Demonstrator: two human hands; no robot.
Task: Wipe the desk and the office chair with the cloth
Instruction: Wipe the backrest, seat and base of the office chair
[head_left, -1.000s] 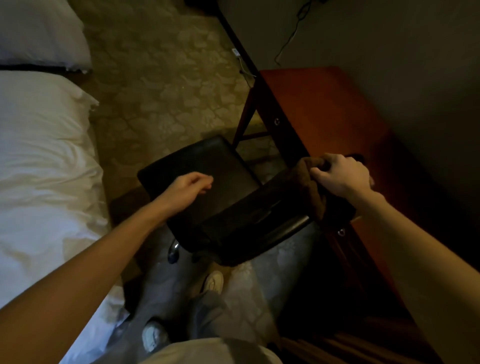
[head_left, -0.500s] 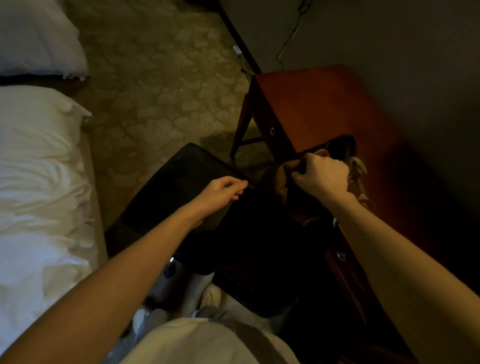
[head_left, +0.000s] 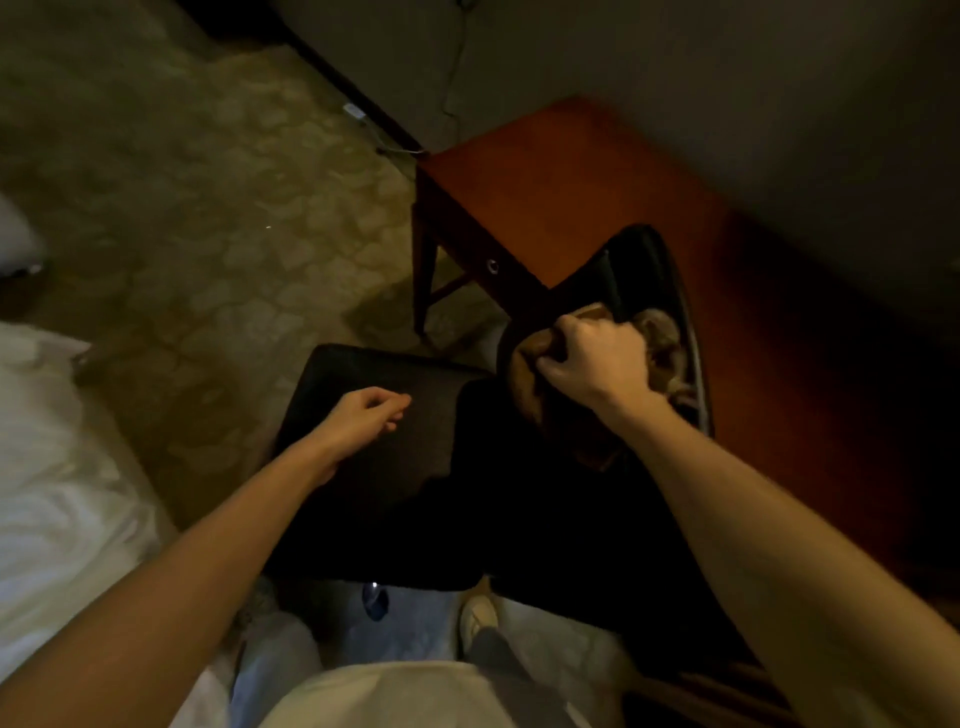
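Two hands in view.
Right hand: fingers curled tight round the brown cloth, which is bunched on the top edge of the office chair backrest.
Left hand: fingers loosely curled, holding nothing, over the chair seat; cannot tell whether it touches the seat.
Counter: reddish wood, beyond and to the right of the right hand.
Bed: white sheets, left of the left hand.
Carpet: patterned, beyond the left hand.
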